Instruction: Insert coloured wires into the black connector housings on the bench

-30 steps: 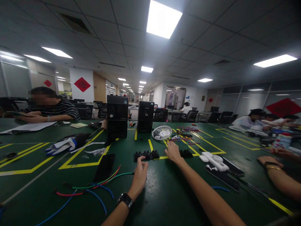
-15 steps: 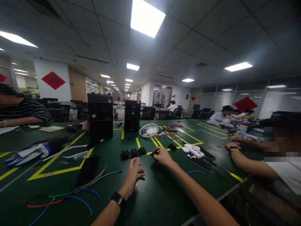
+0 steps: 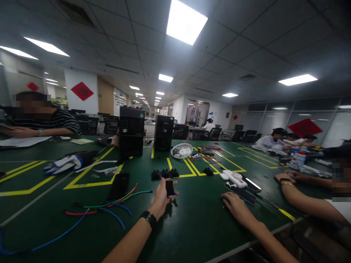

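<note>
My left hand (image 3: 162, 195) holds a small black rectangular part (image 3: 170, 188) upright between thumb and fingers; its exact kind I cannot make out. Just beyond it, a row of black plastic parts with raised prongs (image 3: 164, 174) stands on the green table. To the right, my right hand (image 3: 236, 205) rests low over the tabletop with its fingers apart and bent downward, beside a dark phone (image 3: 240, 193). A tiny dark speck lies by its fingertips. Another black pronged part (image 3: 208, 171) sits farther back, between the two hands.
Coloured wires (image 3: 109, 208) and a dark flat slab (image 3: 119, 186) lie left. Behind stand two black boxes (image 3: 131, 133) and a white basket (image 3: 181, 150). White devices (image 3: 233, 178) are right. Gloves (image 3: 64, 163) lie far left. A co-worker's arm (image 3: 304, 197) rests at right; another person sits left.
The view has turned a little left. My right hand has left the middle and moved right, toward the phone. The black part now shows in my left hand, which looked empty before.
</note>
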### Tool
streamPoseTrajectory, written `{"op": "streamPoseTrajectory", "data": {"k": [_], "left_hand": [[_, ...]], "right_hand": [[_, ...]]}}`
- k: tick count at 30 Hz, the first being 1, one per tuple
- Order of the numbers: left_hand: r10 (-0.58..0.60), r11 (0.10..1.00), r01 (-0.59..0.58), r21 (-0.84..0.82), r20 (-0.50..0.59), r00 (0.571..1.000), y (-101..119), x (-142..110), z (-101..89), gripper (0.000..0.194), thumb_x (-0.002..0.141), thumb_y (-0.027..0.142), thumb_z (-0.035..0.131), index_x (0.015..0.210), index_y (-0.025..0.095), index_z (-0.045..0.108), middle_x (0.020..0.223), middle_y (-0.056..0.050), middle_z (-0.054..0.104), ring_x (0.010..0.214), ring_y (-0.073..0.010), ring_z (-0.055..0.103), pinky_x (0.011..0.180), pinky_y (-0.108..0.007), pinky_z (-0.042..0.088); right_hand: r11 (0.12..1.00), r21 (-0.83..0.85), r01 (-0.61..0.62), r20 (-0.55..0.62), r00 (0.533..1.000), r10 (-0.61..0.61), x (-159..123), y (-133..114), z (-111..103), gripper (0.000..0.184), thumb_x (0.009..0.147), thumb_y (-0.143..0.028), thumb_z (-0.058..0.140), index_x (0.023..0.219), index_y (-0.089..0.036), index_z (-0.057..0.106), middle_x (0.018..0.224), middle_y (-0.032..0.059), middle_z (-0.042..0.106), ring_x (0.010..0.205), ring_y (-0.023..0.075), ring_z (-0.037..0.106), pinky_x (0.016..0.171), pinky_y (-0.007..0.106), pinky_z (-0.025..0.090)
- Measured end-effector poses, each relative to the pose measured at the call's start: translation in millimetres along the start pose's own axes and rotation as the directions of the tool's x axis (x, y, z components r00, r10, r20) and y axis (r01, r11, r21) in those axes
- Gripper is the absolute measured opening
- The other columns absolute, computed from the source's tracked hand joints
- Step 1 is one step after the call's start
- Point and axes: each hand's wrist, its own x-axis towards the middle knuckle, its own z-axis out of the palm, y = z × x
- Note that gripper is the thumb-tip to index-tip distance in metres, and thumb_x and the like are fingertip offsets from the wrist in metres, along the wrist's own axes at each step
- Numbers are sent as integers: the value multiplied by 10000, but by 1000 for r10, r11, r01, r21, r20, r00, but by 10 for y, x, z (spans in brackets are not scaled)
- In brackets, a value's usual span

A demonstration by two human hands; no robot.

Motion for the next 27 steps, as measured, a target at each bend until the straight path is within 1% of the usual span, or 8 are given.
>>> {"op": "streamPoseTrajectory", "data": {"k": [2, 5, 8, 12, 16, 20, 24, 27], "left_hand": [[34, 999, -34, -6, -12, 999, -10, 24, -4, 426, 879, 555, 406, 1104, 195, 438, 1046, -147, 667, 507, -138, 623, 322, -169, 309], [66, 997, -68, -44, -41, 997, 5, 50, -18, 399, 900, 520, 389, 1073, 166, 451, 966, -143, 681, 533, -145, 626, 361, -200, 386], [56, 996, -62, -71, -91, 994, 47, 73, -65, 361, 921, 475, 374, 1040, 150, 477, 867, -116, 686, 547, -147, 630, 465, -260, 489], [36, 998, -41, -44, -107, 994, 73, 112, -124, 339, 932, 436, 371, 1054, 147, 498, 837, -107, 688, 521, -143, 619, 450, -256, 479], [21, 1000, -22, -4, -75, 997, 43, 123, -111, 368, 922, 459, 382, 1077, 146, 499, 886, -127, 693, 512, -140, 611, 384, -220, 419], [33, 999, -37, -38, -91, 995, 42, 135, -81, 324, 928, 423, 390, 1040, 141, 502, 856, -120, 689, 531, -145, 615, 415, -237, 454], [54, 995, -68, -73, -178, 983, 103, 166, -109, 249, 933, 344, 407, 1009, 133, 514, 811, -102, 679, 566, -152, 637, 519, -291, 529], [75, 992, -93, -91, -184, 980, 139, 198, -167, 240, 928, 328, 419, 1028, 134, 520, 842, -105, 679, 619, -170, 664, 589, -333, 554]], "right_hand": [[999, -39, 7, 37, 999, -5, 0, 144, 87, 205, 867, -247, 441, 870, -209, 643, 962, 121, 621, 907, 255, 583, 827, 381, 447], [998, -1, 60, 37, 997, -60, 62, 55, 186, 245, 903, -275, 382, 845, -214, 612, 936, 109, 612, 877, 232, 576, 809, 354, 448], [993, 59, 104, 21, 994, -106, 91, -72, 146, 258, 895, -217, 342, 957, -199, 592, 1014, 102, 593, 950, 209, 562, 878, 342, 435], [981, 53, 188, 66, 979, -191, -16, -26, 13, 283, 831, -187, 444, 1083, -197, 572, 1158, 92, 545, 1099, 217, 501, 988, 373, 372], [973, 58, 222, 114, 967, -227, -36, -41, 63, 162, 876, -240, 460, 977, -211, 582, 1073, 79, 575, 1000, 216, 534, 888, 362, 424], [962, 101, 253, 107, 959, -263, 250, -430, 269, 126, 906, -251, 438, 896, -208, 556, 932, 55, 598, 854, 198, 550, 772, 327, 432], [913, 241, 328, 46, 936, -349, 655, -1108, 460, 151, 937, -231, 371, 928, -206, 520, 873, 36, 604, 786, 169, 562, 714, 277, 414], [894, 288, 342, -37, 937, -346, 888, -1552, 627, 158, 938, -238, 376, 938, -197, 529, 835, 38, 621, 771, 171, 588, 696, 264, 402]]}}
